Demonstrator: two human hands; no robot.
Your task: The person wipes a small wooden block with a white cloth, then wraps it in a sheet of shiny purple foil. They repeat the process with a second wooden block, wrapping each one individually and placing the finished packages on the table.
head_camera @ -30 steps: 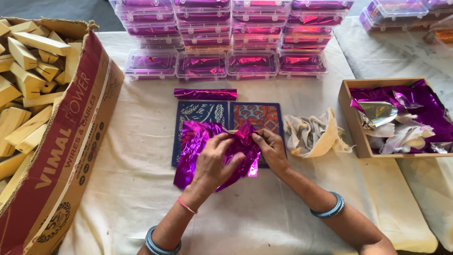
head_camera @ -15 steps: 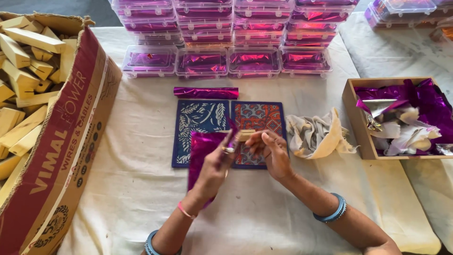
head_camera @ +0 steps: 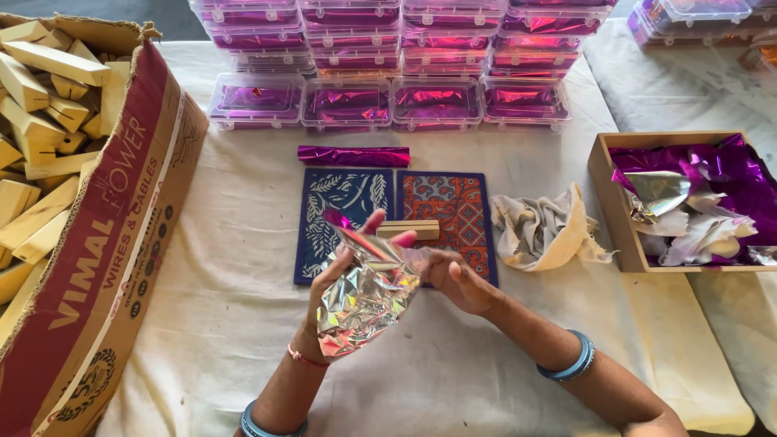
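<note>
foil sheet [head_camera: 366, 301] hides left hand [head_camera: 340, 283] palm

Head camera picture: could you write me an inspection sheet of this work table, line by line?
Surface: table under a cream cloth.
Job's things: crumpled foil sheet, silver side showing; wooden block on two patterned tiles.
Clutter: wrapped foil stick; crumpled rag; wooden tray of foil scraps.
Hands: left hand holds the foil sheet up; right hand pinches its edge.
Cables: nothing seen.
Surroundings: cardboard box full of wooden blocks at left; stacked clear plastic boxes with purple foil inside at the back.
</note>
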